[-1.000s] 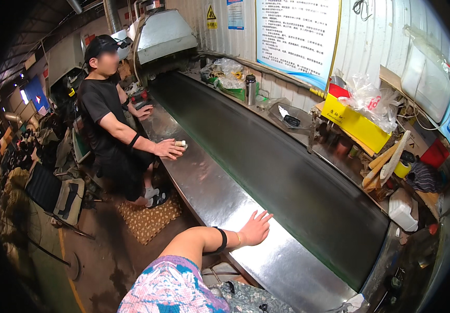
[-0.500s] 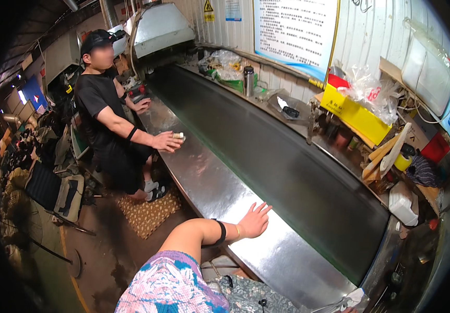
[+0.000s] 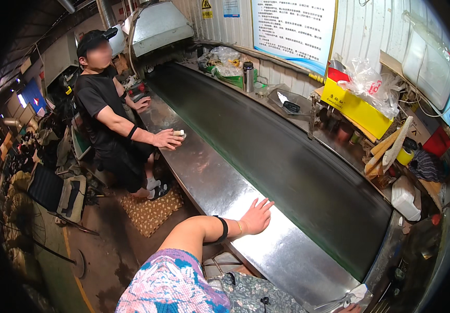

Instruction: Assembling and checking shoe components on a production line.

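Observation:
My left hand lies palm down on the shiny metal ledge, fingers stretched toward the dark conveyor belt and holding nothing. A black strap circles that forearm. Only a sliver of my right hand shows at the lower edge, its fingers mostly cut off. It is beside a crumpled whitish piece at the near end of the ledge; whether it grips this I cannot tell. Further up, a co-worker stands at the ledge, one hand resting on it with a pale wrap around a finger.
A metal hood covers the belt's far end. Along the wall side are a thermos, a tray with a dark item, a yellow box with plastic bags, and a white container. A patterned mat lies on the floor.
The view has shifted slightly. My left hand stays on the metal ledge, and a little more of my right hand's surroundings shows at the lower edge. The co-worker's hands stay in place.

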`<action>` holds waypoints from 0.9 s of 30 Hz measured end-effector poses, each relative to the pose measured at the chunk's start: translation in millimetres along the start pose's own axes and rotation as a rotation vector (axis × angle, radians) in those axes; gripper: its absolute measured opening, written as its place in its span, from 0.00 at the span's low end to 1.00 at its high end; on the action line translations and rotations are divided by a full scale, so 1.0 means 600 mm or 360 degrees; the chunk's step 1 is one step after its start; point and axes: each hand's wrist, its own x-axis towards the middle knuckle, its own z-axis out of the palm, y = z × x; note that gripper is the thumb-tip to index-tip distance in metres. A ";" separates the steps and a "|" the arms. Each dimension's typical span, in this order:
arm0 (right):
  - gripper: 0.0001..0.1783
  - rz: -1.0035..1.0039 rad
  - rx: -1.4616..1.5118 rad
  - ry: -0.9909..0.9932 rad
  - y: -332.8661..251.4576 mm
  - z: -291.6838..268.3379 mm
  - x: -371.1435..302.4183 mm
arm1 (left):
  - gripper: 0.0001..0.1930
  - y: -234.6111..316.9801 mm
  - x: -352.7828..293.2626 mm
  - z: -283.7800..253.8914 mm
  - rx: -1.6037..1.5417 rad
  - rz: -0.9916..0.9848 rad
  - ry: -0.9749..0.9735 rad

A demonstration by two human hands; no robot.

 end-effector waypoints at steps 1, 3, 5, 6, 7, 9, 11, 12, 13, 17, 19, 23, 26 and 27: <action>0.28 -0.0074 0.0079 0.0077 0.000 -0.001 -0.001 | 0.11 -0.002 -0.001 0.002 0.0000 -0.0003 0.0003; 0.28 -0.0038 0.0029 0.0024 0.004 0.001 0.001 | 0.11 -0.001 0.002 0.000 0.0005 0.0005 0.0017; 0.28 -0.0004 -0.0019 -0.0027 0.015 0.011 0.004 | 0.11 0.001 0.002 -0.002 -0.0004 0.0004 0.0004; 0.28 0.0057 -0.0070 -0.0084 0.026 0.023 0.006 | 0.11 0.002 0.002 -0.003 -0.0012 0.0003 -0.0011; 0.28 0.0118 -0.0122 -0.0142 0.035 0.030 0.006 | 0.11 0.003 0.002 -0.003 -0.0012 0.0005 -0.0010; 0.28 0.0115 -0.0111 -0.0147 0.042 0.038 0.005 | 0.11 0.002 -0.003 -0.001 -0.0002 0.0002 -0.0004; 0.29 0.0116 -0.0103 -0.0156 0.044 0.040 0.003 | 0.11 0.000 -0.004 0.001 -0.0006 0.0003 0.0017; 0.29 0.0139 -0.0105 -0.0158 0.043 0.040 0.002 | 0.11 0.000 -0.005 0.002 -0.0011 0.0004 0.0037; 0.29 0.0164 -0.0109 -0.0163 0.044 0.041 0.000 | 0.11 0.000 -0.007 0.004 -0.0013 0.0006 0.0028; 0.28 0.0160 -0.0050 -0.0277 0.076 0.085 0.024 | 0.12 -0.015 0.004 0.013 0.0090 -0.0004 -0.0050; 0.26 0.0068 -0.0038 -0.0022 0.168 0.192 0.045 | 0.13 0.000 0.012 -0.010 0.0050 -0.0028 -0.0058; 0.24 0.0108 -0.0041 0.0148 0.183 0.224 0.044 | 0.16 0.005 0.016 -0.017 0.0066 -0.0045 -0.0173; 0.23 0.0203 0.0012 0.0109 0.186 0.228 0.045 | 0.16 0.003 0.013 -0.006 0.0077 -0.0044 -0.0163; 0.23 0.0204 0.0017 0.0112 0.187 0.229 0.044 | 0.16 0.004 0.011 -0.008 0.0084 -0.0051 -0.0184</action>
